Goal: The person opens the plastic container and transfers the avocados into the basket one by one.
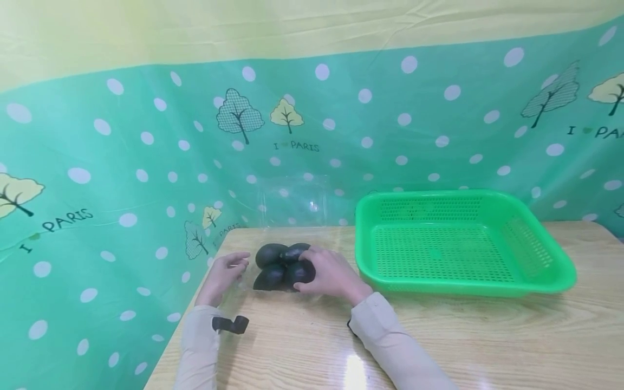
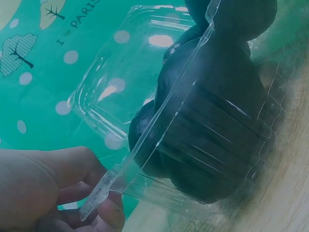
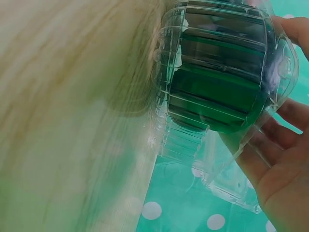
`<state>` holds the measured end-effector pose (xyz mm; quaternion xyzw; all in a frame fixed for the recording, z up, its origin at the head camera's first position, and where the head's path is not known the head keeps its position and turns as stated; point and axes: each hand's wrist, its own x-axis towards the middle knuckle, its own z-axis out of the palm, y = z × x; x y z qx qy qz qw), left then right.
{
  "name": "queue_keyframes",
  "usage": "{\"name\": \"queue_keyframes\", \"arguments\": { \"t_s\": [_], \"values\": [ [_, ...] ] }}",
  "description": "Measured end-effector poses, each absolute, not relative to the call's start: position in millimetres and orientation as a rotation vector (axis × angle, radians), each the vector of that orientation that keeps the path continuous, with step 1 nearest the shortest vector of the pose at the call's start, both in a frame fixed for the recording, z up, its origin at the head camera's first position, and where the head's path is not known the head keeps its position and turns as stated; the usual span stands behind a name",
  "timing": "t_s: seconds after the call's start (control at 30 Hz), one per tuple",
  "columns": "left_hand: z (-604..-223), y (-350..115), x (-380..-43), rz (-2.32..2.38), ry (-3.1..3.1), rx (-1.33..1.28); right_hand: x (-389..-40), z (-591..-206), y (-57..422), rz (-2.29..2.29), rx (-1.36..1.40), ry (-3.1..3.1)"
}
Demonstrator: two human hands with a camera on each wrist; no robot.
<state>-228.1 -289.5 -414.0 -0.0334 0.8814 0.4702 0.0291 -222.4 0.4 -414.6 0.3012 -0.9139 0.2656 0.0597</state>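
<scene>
A clear plastic clamshell container (image 2: 99, 195) sits on the table with its lid (image 1: 294, 203) raised at the back. Several dark, smooth, egg-shaped fruits that look like avocados (image 1: 270, 254) are packed inside. My left hand (image 1: 224, 276) is at the container's left side; in the left wrist view its bent fingers (image 2: 110, 212) pinch the rim at a corner. Over the right side, my right hand (image 1: 333, 273) grips the near right avocado (image 1: 301, 272) between thumb and fingers. Through the ribbed wall, the right wrist view shows dark fruit (image 3: 217, 92); the fingertips are partly hidden.
A green perforated plastic basket (image 1: 434, 287) stands to the right of the container, with no contents visible. Both rest on a wood-grain table (image 1: 302, 346). Behind and to the left hangs a green dotted sheet (image 1: 146, 216) printed with trees.
</scene>
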Motion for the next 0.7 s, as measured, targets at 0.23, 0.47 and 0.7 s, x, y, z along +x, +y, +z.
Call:
{"name": "queue_keyframes", "arguments": {
  "t_s": [0.23,0.47,0.7],
  "values": [
    [-414,-290,-229,1.452,2.709,-0.101,-223,-413,1,0.928,0.916,-2.718],
    [-415,-290,-229,1.447,2.711,-0.092,-222,-408,2,0.983,0.929,-2.687],
    [-416,-291,-230,1.434,2.725,-0.085,-219,-401,3,0.99,0.932,-2.658]
  ]
}}
